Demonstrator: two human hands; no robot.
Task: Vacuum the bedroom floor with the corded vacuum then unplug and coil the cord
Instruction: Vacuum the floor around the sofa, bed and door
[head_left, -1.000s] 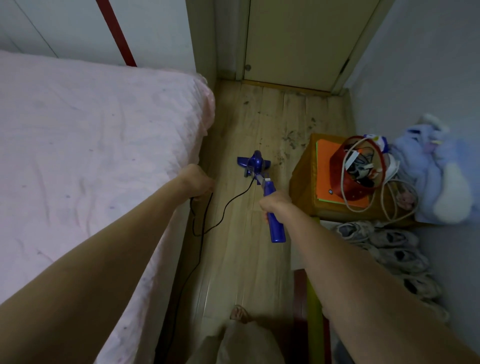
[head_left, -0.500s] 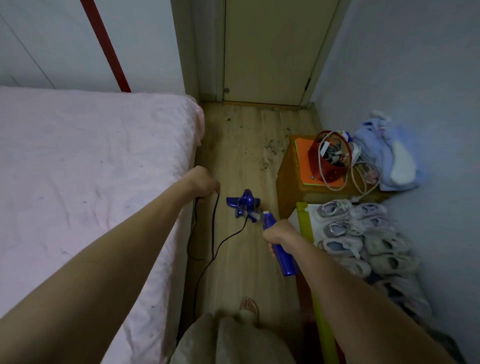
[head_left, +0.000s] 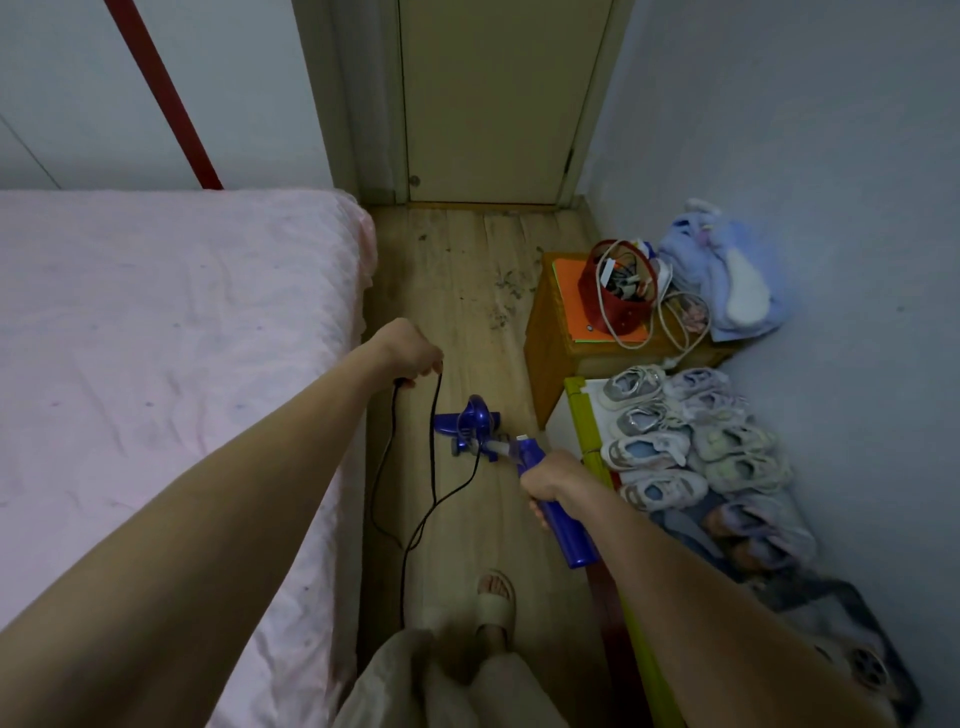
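A small blue corded vacuum (head_left: 470, 423) stands with its head on the wooden floor (head_left: 467, 291) between the bed and a low cabinet. My right hand (head_left: 550, 480) grips its blue handle (head_left: 569, 535), which slants back toward me. My left hand (head_left: 410, 351) holds a loop of the black cord (head_left: 434, 452) up beside the bed's edge; the cord hangs down in two strands and trails along the floor toward my feet. Dark dust and debris (head_left: 501, 296) lie on the floor ahead of the vacuum head.
A pink-sheeted bed (head_left: 156, 364) fills the left. On the right stand a wooden cabinet (head_left: 550, 343) bearing a red basket of cables (head_left: 618, 291), a blue plush (head_left: 727, 275), and several small shoes (head_left: 675, 447). A shut door (head_left: 493, 104) lies ahead. My sandalled foot (head_left: 496, 597) is near.
The vacuum head has been drawn back toward me, away from the door and past the cabinet. My view has lifted, showing more door. Both hands kept their holds.
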